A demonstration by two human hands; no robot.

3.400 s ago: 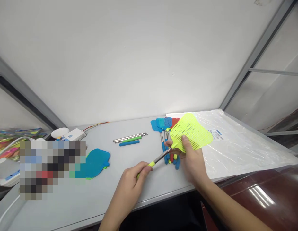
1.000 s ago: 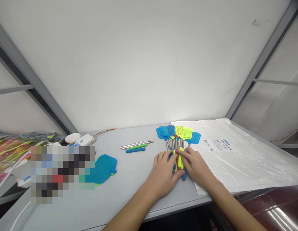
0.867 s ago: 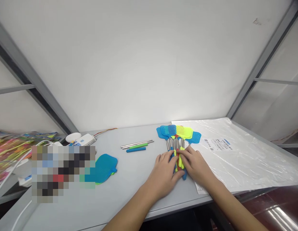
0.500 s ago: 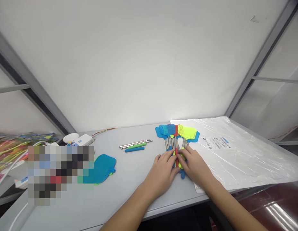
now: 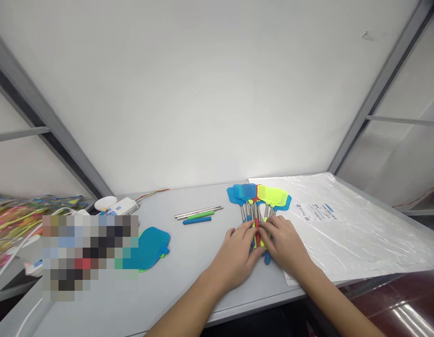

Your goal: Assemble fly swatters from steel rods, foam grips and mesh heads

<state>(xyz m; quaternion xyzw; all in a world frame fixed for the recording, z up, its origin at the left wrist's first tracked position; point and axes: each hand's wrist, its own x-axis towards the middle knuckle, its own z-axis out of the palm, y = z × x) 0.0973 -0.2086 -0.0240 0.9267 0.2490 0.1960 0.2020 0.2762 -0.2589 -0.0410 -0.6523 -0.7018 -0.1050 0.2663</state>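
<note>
left hand, right hand: curled, gripping swatters from both sides | bundle on table, front edge near at 6 o'clock | plastic sheet edge under heads at 2 o'clock | loose swatter well apart at 9 o'clock

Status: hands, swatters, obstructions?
Left hand, right hand both on the handles. Fly swatters bunched, heads fanned out. Clear plastic sheet right of hands.

The swatters lay bunched on the counter, their heads partly over the edge of a plastic sheet that spread out to their right. To their left lay rods, near the back. Farther left and forward lay a swatter head, with a power strip behind it.
</note>
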